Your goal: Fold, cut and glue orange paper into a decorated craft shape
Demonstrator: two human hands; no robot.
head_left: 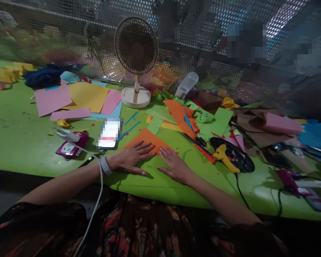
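A triangular piece of orange paper [146,136] lies on the green table, its peak pointing away from me. My left hand [132,157] rests flat across its near left part, fingers stretched out. On the near right part lies my right hand [173,165], also with straight, flat fingers. The fingertips of both hands almost meet over the near edge, which they partly cover. Just beyond the peak sits a light green paper piece [154,125]. Blue paper strips [131,129] lie to the left, beside a phone [110,133] with a lit screen.
A fan [136,46] stands at the back. Right of my hands are scissors [200,141], an orange-handled cutter [204,153] and a yellow glue gun [226,159] on a black tray [246,165]. A purple power socket [72,145] with a white cable lies left. Coloured paper [88,95] covers the back.
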